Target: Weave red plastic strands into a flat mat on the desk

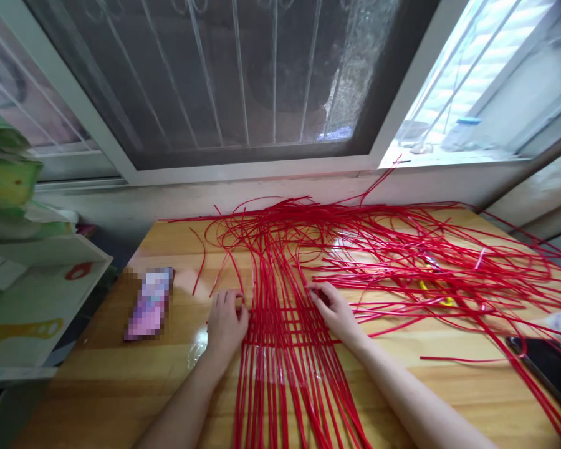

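Long red plastic strips (273, 274) run lengthwise over the wooden table in front of me. A few cross strips (290, 324) pass through them, making a small woven patch between my hands. Clear tape (280, 366) lies across the strips just nearer to me. At the patch's left edge is my left hand (227, 324), its fingers curled and thumb close to the index finger; what they hold is hidden. My right hand (335, 312) rests over the right edge, with thumb and fingertips pinched at a red strip.
Loose red strips (430, 240) lie tangled along the back and right of the table (121, 399). A yellow-handled tool (444, 299) sits partly under them. A blurred-out phone-like object (149, 304) lies left, a dark phone-like object (549, 368) right. A window (252, 171) stands behind.
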